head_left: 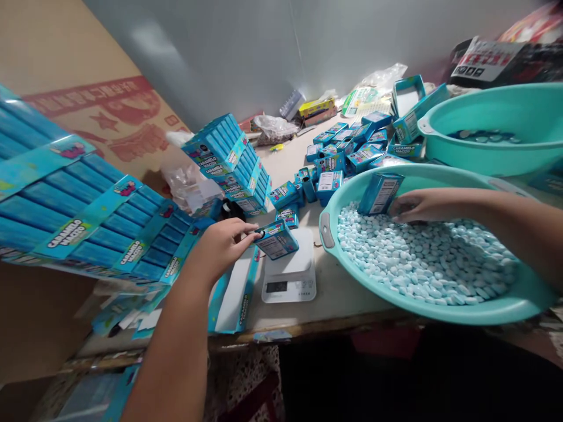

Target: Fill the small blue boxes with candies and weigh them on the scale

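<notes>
A Caramelo Macizo box point(278, 243), pinched by the left hand point(229, 239) over a digital scale point(288, 268), could be toppled by a slackened grip. Under the half-curled right hand point(420, 205), any hold hidden, candies point(417, 264) could be spilled by hurried scooping.

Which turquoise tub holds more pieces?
The nearer tub, with the right hand inside: pale pieces blanket it; the farther tub shows only a few.

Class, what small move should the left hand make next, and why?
Probably settle the small blue box flat on the white scale and release it, because the left hand pinches it by one end, tilted, over the scale.
</notes>
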The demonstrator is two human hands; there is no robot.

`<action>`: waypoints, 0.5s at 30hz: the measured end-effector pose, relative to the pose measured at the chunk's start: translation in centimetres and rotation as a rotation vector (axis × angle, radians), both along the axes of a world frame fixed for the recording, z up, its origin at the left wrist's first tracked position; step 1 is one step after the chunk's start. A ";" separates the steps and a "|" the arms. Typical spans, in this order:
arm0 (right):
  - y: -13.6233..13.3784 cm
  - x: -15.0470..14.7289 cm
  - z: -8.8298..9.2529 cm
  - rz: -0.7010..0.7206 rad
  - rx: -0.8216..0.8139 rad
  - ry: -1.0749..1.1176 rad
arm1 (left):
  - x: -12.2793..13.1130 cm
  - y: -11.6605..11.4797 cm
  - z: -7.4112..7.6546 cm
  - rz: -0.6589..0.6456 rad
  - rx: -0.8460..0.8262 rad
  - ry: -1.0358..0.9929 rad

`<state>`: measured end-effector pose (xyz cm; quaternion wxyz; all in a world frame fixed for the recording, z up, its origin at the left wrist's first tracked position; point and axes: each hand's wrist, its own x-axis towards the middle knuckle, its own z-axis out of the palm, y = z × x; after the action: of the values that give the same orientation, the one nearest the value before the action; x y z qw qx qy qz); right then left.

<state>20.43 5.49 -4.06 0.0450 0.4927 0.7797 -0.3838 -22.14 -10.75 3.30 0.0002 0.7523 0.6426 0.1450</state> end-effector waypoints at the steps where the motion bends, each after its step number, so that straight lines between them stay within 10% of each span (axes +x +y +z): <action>1: -0.1 -0.1 0.1 -0.008 0.002 -0.010 | 0.1 0.1 0.0 -0.007 -0.006 0.006; 9: -0.6 -0.6 1.1 -0.173 -0.218 0.052 | 1.0 -0.2 0.0 0.076 0.066 -0.085; 15: -1.6 -0.8 1.9 -0.208 -0.269 -0.008 | 3.2 -2.2 0.7 0.351 0.533 -0.263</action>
<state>19.64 3.90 -2.16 0.0739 0.5617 0.6659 -0.4855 -18.92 -12.98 4.00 -0.1383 0.5789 0.6962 0.4014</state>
